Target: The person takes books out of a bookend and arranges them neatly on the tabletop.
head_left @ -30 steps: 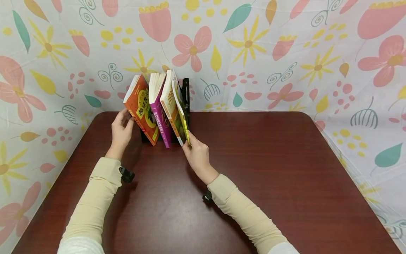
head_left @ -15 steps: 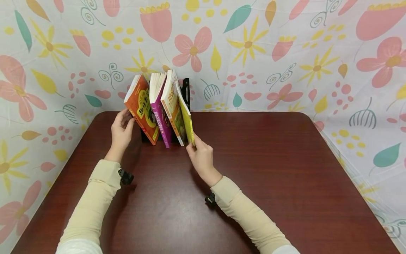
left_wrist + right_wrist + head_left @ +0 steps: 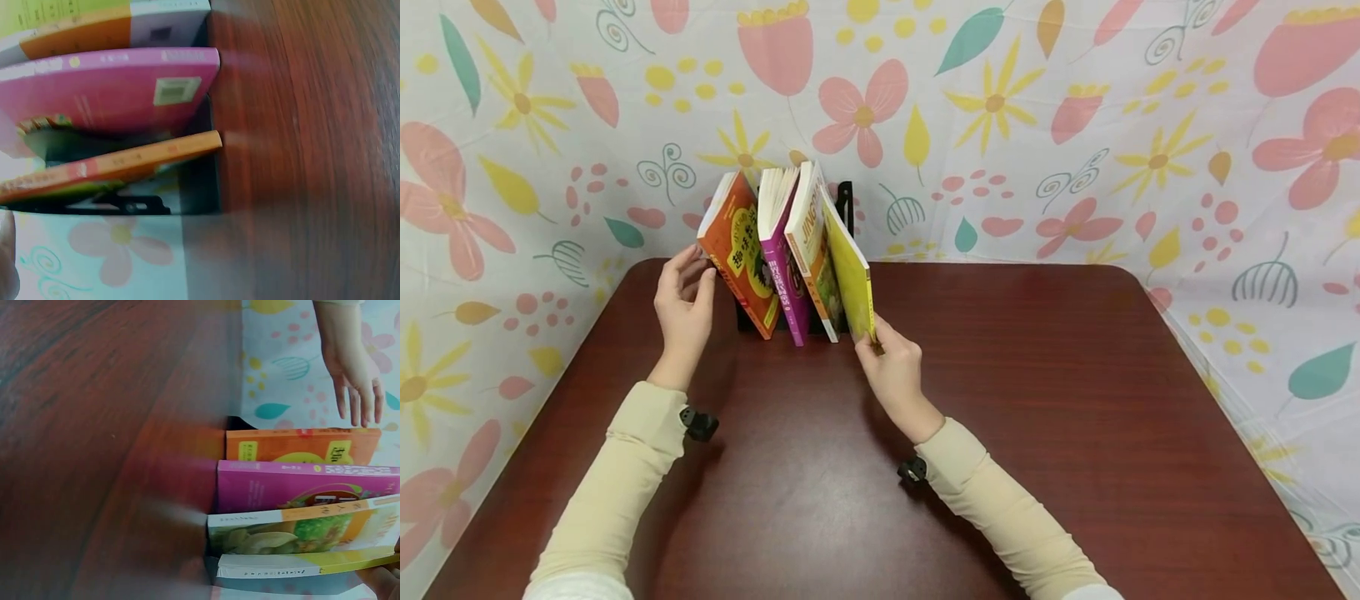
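In the head view my right hand [image 3: 893, 371] pinches a thin yellow book [image 3: 850, 271] near the lower end of its spine. That book angles out at the right end of a leaning row. Left of it come a thick white-and-orange book [image 3: 811, 246], a purple book [image 3: 786, 279] and an orange book [image 3: 739, 262]. My left hand [image 3: 683, 312] is at the orange book's left side, fingers loosely bent and holding nothing. In the right wrist view, the left hand's fingertips [image 3: 365, 415] reach right at the orange book's edge. A black bookend [image 3: 846, 204] rises behind the row.
The row stands on a dark reddish-brown table [image 3: 1037, 400], near its back left edge. Behind the table hangs a flower-print cloth [image 3: 1000, 167]. The bookend's black base [image 3: 200, 187] shows under the books in the left wrist view.
The right hand has drawn the yellow book rightward and toward me, fanning it away from the white-and-orange book so its cover shows. The left hand stays beside the orange book, fingers slightly more spread.
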Tool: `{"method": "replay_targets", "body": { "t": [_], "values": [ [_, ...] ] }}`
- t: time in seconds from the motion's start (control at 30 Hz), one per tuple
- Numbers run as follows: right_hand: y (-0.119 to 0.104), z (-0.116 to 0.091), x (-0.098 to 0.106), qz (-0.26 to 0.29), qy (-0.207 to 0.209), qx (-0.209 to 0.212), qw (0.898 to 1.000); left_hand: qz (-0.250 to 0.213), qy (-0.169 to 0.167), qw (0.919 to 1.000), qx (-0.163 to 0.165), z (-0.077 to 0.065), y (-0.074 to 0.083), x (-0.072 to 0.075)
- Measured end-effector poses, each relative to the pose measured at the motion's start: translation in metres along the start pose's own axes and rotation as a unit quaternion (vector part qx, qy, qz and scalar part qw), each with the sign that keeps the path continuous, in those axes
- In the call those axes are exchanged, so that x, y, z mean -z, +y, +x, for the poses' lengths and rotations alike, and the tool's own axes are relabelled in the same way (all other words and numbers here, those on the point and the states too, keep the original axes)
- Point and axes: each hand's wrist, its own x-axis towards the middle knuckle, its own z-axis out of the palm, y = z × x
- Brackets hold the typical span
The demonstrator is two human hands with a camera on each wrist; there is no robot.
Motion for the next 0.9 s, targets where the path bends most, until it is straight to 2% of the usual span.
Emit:
{"method": "replay_targets", "body": {
  "t": [0.1, 0.23, 0.33, 0.47, 0.7, 0.9],
  "values": [
    [-0.002, 0.003, 0.007, 0.009, 0.002, 0.003, 1.0, -0.006, 0.017, 0.9996, -0.021, 0.0, -0.003, -0.004],
    [-0.003, 0.008, 0.016, 0.024, 0.004, 0.011, 1.0, -0.028, 0.034, 0.9958, -0.08, -0.001, -0.01, -0.009],
    [-0.004, 0.011, 0.024, 0.04, 0.009, 0.015, 0.999, -0.043, 0.018, 0.9907, -0.127, -0.004, -0.007, -0.014],
    [-0.005, 0.016, 0.036, 0.058, 0.019, 0.022, 0.998, -0.051, -0.026, 0.9845, -0.166, -0.009, 0.002, -0.022],
    [-0.006, 0.022, 0.059, 0.067, 0.011, 0.025, 0.997, -0.088, -0.095, 0.974, -0.186, -0.018, 0.015, -0.039],
    [-0.006, 0.026, 0.08, 0.076, -0.001, 0.026, 0.997, -0.086, -0.162, 0.9695, -0.163, -0.027, 0.017, -0.052]
  ]
}}
